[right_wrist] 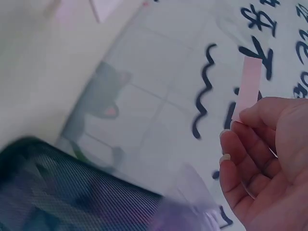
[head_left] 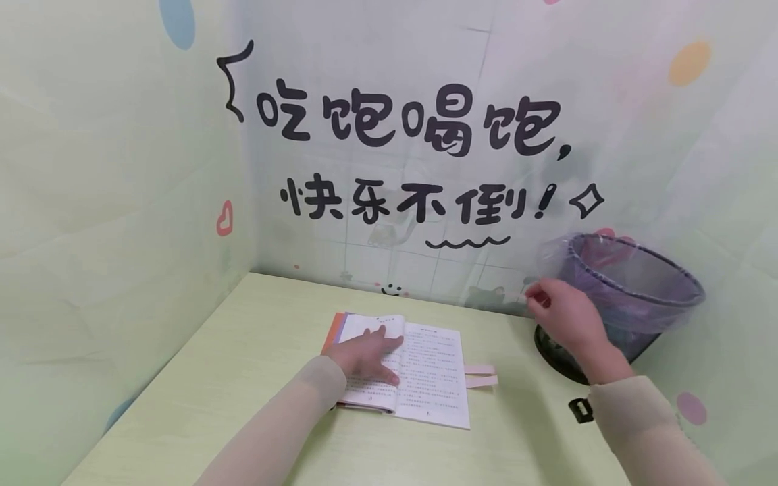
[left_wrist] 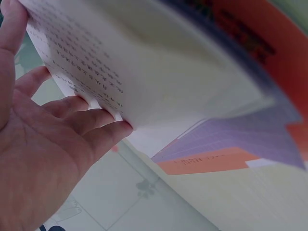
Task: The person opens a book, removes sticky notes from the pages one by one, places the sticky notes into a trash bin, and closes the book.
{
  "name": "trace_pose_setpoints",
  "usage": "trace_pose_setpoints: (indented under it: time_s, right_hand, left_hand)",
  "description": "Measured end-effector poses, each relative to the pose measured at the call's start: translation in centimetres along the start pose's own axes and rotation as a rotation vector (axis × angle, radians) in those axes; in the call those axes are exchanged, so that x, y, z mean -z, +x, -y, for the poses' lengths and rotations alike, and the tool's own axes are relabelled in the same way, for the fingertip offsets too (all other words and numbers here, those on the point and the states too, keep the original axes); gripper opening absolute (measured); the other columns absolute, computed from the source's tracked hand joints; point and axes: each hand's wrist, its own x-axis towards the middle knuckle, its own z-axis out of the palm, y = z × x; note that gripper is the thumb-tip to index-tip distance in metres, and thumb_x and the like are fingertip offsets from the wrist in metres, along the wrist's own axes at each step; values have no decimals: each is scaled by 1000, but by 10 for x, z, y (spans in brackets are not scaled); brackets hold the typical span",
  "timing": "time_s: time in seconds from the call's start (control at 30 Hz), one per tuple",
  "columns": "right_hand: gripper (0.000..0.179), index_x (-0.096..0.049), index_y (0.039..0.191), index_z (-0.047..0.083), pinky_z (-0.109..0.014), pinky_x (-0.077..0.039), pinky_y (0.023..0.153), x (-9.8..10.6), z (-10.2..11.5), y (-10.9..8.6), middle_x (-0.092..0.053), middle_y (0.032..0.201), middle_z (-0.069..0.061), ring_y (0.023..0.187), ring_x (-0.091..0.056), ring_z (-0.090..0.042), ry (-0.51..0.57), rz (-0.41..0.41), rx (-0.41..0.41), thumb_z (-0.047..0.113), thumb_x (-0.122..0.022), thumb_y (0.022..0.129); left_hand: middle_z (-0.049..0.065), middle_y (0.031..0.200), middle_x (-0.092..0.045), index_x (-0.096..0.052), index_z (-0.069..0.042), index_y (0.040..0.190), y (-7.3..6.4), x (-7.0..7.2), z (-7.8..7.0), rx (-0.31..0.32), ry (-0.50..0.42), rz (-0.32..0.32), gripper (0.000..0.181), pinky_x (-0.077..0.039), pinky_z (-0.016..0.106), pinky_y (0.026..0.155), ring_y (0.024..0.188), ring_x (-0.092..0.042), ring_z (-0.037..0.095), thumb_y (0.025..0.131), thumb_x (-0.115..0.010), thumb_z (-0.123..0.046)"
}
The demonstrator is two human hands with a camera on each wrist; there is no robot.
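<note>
An open book (head_left: 431, 371) with printed pages lies on the table. My left hand (head_left: 367, 354) rests on its left page with fingers spread. In the left wrist view, the fingertips (left_wrist: 122, 129) touch the printed page, and orange and purple cover edges show. To the right, my raised right hand (head_left: 568, 317) is in front of the bin. In the right wrist view its thumb and finger pinch a pink paper strip (right_wrist: 249, 86). Two pink strips (head_left: 481, 369) stick out from the book's right edge.
A dark mesh waste bin (head_left: 638, 266) lined with a translucent purple bag stands at the table's back right. The pale table (head_left: 219, 378) meets a printed wall sheet (head_left: 413, 270) behind the book. A small black buckle-like piece (head_left: 581, 410) shows beside the right sleeve.
</note>
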Motion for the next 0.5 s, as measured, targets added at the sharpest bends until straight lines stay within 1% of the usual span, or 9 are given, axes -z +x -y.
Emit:
trace_pose_setpoints:
  time_s: [0.07,0.13,0.2,0.27,0.4,0.5]
  right_hand:
    - [17,-78,112,4,-53,-60,79,17,-3,3,-78,101,-14,89,-72,-29,-10,-36,-4,15,-68,104]
    - [19,-78,114,4,-49,-58,75,34,-8,4,-78,102,-16,89,-72,-31,-21,-73,-21,16,-67,104]
    - [22,-77,116,3,-44,-54,71,49,-16,5,-79,105,-19,90,-72,-34,-22,-103,-54,18,-65,106]
    - [26,-76,120,3,-42,-51,70,62,-25,4,-78,109,-22,93,-71,-37,-29,-132,-92,20,-63,107]
    - [32,-72,124,-1,-45,-50,71,80,-46,1,-75,116,-28,99,-69,-44,-52,-172,-178,23,-58,108]
    - [34,-71,122,-4,-49,-50,69,88,-60,-1,-73,115,-31,95,-66,-46,-88,-174,-238,23,-57,109]
  left_hand:
    - [14,184,-22,-41,-33,171,1,0,1,0,-2,0,95,-26,71,133,170,-19,45,90,-86,-55]
    - [14,184,-22,-41,-33,171,1,-1,1,-2,3,-1,95,-26,70,133,170,-19,45,90,-86,-55]
    - [14,184,-22,-41,-33,171,2,-1,2,-10,11,-4,95,-27,70,133,170,-19,45,90,-86,-56]
    - [14,184,-22,-41,-32,171,3,-1,2,-15,16,-5,95,-27,69,133,170,-19,46,90,-85,-56]
    - [14,184,-22,-41,-33,171,2,-1,2,-8,11,-1,95,-26,70,133,170,-19,45,90,-86,-56]
    - [13,184,-22,-41,-33,171,0,0,2,1,8,1,95,-26,71,133,171,-19,44,90,-85,-56]
